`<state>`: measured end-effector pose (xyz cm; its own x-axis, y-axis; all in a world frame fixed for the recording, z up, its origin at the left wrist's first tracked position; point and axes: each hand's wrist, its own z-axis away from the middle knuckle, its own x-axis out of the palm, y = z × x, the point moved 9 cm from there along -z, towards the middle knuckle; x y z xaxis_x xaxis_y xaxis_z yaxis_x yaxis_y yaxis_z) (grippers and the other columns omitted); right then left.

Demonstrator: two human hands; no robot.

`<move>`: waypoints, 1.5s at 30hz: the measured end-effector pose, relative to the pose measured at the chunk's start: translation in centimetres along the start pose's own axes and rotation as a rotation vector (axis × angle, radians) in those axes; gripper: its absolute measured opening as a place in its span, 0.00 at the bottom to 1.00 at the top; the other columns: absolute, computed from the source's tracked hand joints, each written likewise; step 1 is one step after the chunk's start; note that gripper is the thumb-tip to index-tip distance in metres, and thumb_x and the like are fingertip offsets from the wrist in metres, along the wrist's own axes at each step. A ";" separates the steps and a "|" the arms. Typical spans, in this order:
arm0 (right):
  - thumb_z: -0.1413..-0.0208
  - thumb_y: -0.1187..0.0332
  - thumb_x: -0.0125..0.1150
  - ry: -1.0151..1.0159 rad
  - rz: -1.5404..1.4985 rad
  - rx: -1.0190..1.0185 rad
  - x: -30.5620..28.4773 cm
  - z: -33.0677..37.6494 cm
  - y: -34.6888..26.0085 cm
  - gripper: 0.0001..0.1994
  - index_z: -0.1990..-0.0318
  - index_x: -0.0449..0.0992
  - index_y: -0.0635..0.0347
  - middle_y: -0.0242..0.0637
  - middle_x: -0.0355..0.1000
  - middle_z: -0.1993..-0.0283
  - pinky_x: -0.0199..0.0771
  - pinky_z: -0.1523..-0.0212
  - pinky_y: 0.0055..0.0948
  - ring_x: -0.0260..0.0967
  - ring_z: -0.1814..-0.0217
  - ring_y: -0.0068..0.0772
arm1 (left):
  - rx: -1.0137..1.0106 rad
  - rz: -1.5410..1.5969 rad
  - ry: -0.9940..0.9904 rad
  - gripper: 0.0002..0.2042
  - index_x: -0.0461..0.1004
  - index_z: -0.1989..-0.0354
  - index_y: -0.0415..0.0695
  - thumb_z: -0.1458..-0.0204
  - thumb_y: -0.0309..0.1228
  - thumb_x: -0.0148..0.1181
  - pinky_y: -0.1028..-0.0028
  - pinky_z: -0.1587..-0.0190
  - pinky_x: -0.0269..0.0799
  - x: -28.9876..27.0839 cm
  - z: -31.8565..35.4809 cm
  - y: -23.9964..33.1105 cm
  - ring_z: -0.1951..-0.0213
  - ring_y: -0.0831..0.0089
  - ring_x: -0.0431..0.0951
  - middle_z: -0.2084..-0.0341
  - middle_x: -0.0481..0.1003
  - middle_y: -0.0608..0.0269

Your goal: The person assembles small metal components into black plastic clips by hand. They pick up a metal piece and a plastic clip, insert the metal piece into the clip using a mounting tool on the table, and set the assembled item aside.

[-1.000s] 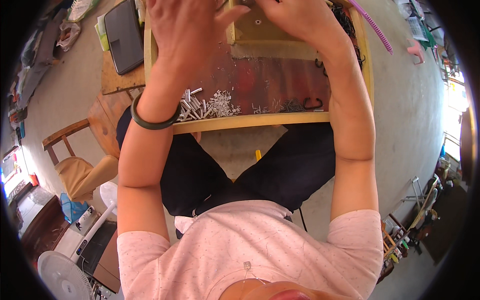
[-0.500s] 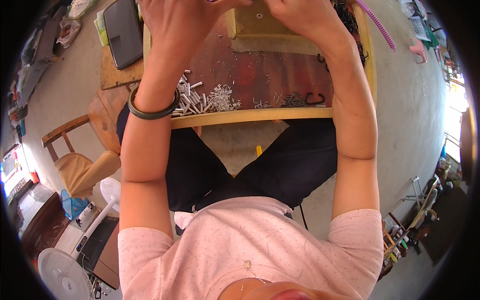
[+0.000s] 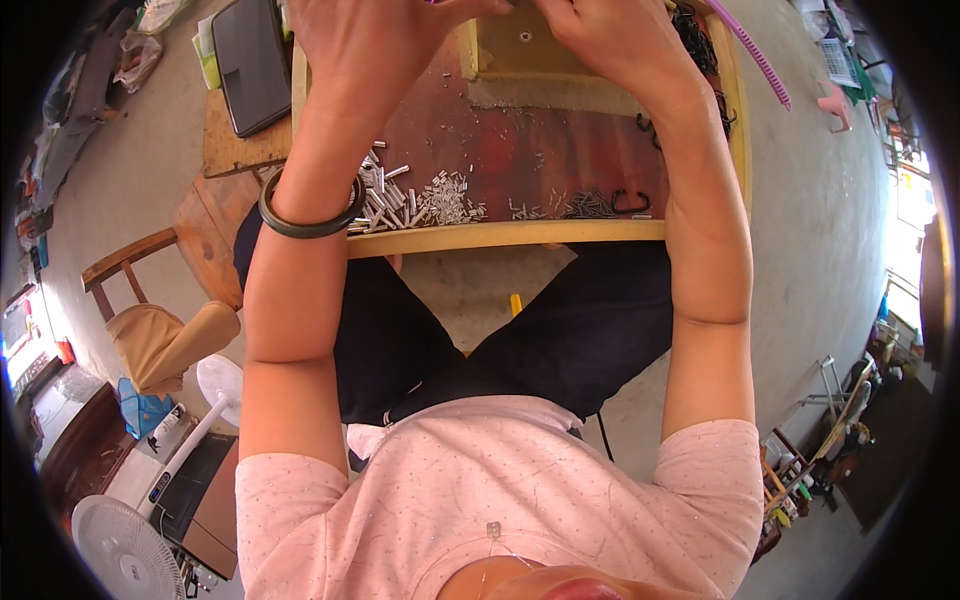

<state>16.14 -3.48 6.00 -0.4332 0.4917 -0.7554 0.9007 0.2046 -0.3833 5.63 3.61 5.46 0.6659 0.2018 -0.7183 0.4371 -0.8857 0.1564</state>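
Note:
My left hand [image 3: 370, 45] and my right hand [image 3: 615, 40] are raised close together at the far side of a red-topped table [image 3: 560, 150], over a pale wooden block [image 3: 530, 60] with a hole in it. The picture's upper edge cuts off the fingertips, so anything they hold is hidden. A dark bangle [image 3: 310, 215] circles my left wrist. Under that wrist lies a heap of small silver metal tubes [image 3: 400, 200]. Black wire hooks [image 3: 630, 200] lie near the table's front rim by my right forearm.
A purple ribbed tube [image 3: 755, 55] crosses the table's right corner, beside a pile of black pieces [image 3: 700, 40]. A dark flat case [image 3: 245, 65] rests on a board at left. A wooden chair [image 3: 150, 320] and white fan [image 3: 120, 540] stand on the concrete floor.
Both hands have moved farther up, and more of the fingers is now cut off at the picture's top. The table and tube heap sit slightly lower in view.

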 end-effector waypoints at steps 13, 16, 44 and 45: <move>0.43 0.75 0.64 0.138 0.003 -0.017 -3.3 3.0 -2.6 0.14 0.49 0.80 0.64 0.41 0.80 0.52 0.75 0.49 0.32 0.78 0.52 0.36 | -0.038 0.086 -0.011 0.27 0.74 0.64 0.42 0.67 0.43 0.81 0.61 0.48 0.64 -0.9 0.2 -0.1 0.57 0.58 0.75 0.65 0.76 0.59; 0.48 0.72 0.69 -0.181 0.017 -0.056 0.7 6.5 -5.1 0.07 0.61 0.80 0.60 0.34 0.76 0.60 0.74 0.55 0.33 0.75 0.57 0.37 | -0.025 0.081 -0.002 0.27 0.73 0.64 0.41 0.66 0.42 0.81 0.61 0.47 0.63 -1.0 0.2 0.1 0.57 0.57 0.75 0.65 0.76 0.57; 0.44 0.80 0.62 -0.006 -0.271 0.015 0.1 3.6 -4.0 0.06 0.60 0.78 0.63 0.33 0.77 0.63 0.74 0.58 0.22 0.73 0.62 0.23 | -0.032 0.047 0.063 0.29 0.73 0.63 0.42 0.70 0.45 0.81 0.61 0.46 0.63 -0.5 0.1 -0.4 0.55 0.57 0.74 0.64 0.76 0.58; 0.40 0.78 0.62 0.082 -0.256 0.054 -0.6 3.3 -2.4 0.05 0.58 0.80 0.64 0.30 0.79 0.61 0.75 0.59 0.21 0.74 0.61 0.18 | -0.033 0.047 0.065 0.29 0.73 0.63 0.42 0.70 0.45 0.81 0.61 0.46 0.63 -0.5 0.1 -0.4 0.55 0.57 0.74 0.64 0.76 0.58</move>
<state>14.10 -7.05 5.66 -0.6403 0.4975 -0.5853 0.7581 0.2868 -0.5856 5.04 3.76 5.68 0.7237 0.1880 -0.6640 0.4232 -0.8809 0.2118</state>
